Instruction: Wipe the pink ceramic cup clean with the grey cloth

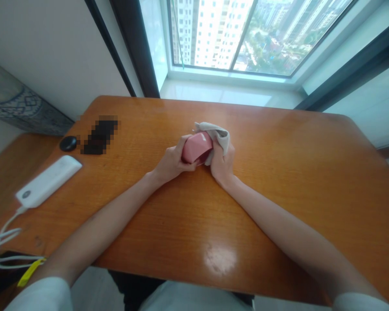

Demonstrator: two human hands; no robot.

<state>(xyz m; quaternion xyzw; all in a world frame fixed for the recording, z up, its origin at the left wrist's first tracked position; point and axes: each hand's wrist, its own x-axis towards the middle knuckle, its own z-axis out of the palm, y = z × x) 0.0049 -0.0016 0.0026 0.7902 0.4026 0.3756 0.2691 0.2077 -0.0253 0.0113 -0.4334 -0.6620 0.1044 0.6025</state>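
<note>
Head view, toward the table's [278, 181] middle: left hand [172, 162] fingers clasp a glossy pink object [196, 147], right hand [223, 164] fingers pinch a grey cloth [218, 134] against it, so the wiping looks underway, not finished.

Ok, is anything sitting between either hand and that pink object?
Yes: a grey cloth lies between the right hand and the pink object, draped over its far right side. The left hand grips the object directly, with nothing visible in between.

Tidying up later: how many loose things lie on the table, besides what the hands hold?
3, all at the left: a white power bank, a small black round object, and a blurred dark item beside it.
</note>
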